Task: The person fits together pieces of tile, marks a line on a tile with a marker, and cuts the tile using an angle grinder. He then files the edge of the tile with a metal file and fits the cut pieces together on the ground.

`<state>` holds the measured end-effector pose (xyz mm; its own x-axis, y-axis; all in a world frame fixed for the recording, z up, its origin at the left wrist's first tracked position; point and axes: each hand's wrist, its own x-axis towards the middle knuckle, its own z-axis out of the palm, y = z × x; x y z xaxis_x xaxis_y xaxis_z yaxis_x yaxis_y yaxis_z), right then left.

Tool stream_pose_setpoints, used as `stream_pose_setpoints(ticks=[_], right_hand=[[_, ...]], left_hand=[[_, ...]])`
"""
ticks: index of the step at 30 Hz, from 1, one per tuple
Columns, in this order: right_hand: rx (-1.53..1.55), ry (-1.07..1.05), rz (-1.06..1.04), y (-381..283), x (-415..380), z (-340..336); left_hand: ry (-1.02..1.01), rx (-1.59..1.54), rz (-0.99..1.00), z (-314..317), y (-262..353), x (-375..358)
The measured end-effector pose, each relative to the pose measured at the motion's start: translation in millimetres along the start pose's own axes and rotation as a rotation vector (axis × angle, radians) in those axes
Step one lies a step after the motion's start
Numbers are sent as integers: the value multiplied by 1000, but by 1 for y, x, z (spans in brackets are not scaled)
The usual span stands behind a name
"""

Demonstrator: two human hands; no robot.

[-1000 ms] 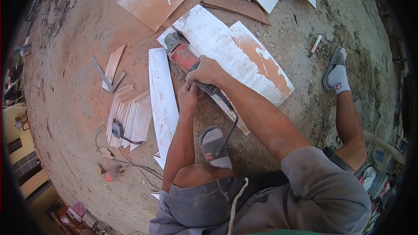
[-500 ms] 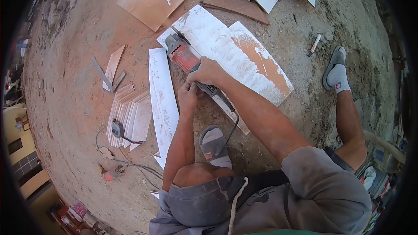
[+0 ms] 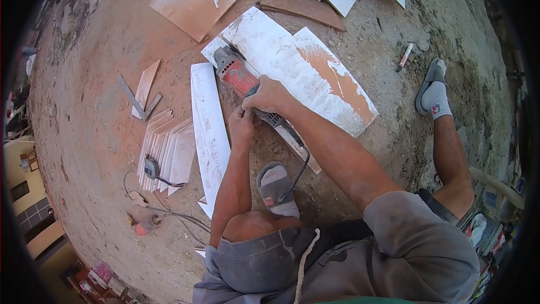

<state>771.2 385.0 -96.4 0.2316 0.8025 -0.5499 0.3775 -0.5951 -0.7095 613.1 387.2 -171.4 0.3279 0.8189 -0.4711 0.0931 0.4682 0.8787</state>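
Note:
A red and grey angle grinder (image 3: 238, 79) lies over the white-faced tile (image 3: 270, 39), its disc at the tile's upper left part. My right hand (image 3: 270, 97) is wrapped round the grinder's body from above. Just below it, my left hand (image 3: 242, 125) has its fingers closed against the near side of the grinder's grip; the fingertips are partly hidden. From the tool's rear a black cord runs down past my slippered foot (image 3: 277, 186). To the left of the tile rests a long white tile strip (image 3: 210, 129).
Left on the dirt ground are a metal square (image 3: 138, 101), a fanned stack of cut tiles (image 3: 163, 146), a tape measure (image 3: 151, 166) and a red tool (image 3: 147, 225). More tiles (image 3: 202, 0) lie at the top. A marker (image 3: 404, 57) sits near my other foot (image 3: 436, 90).
Both hands keep the same hold on the grinder. The whole view has shifted very slightly; nothing else has visibly moved.

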Motion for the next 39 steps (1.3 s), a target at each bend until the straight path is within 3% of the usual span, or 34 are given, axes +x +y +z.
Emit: stream_pose_setpoints(ticks=[5, 8, 11, 14, 22, 27, 39], right_hand=[[3, -4, -5, 1, 0, 0], [-9, -6, 3, 2, -2, -1], [3, 1, 0, 5, -5, 1], [0, -7, 6, 3, -5, -1], [-3, -16, 40, 3, -5, -1], [-3, -15, 42, 3, -6, -1], [19, -31, 46, 4, -11, -3]], left_hand=[[-7, -41, 10, -3, -4, 1], [-32, 35, -87, -17, -2, 5], [159, -120, -102, -46, -9, 20], [240, -47, -51, -51, 26, 33], [184, 21, -37, -42, 70, 82], [132, 276, -51, -41, 77, 104], [58, 131, -18, -46, 66, 117]])
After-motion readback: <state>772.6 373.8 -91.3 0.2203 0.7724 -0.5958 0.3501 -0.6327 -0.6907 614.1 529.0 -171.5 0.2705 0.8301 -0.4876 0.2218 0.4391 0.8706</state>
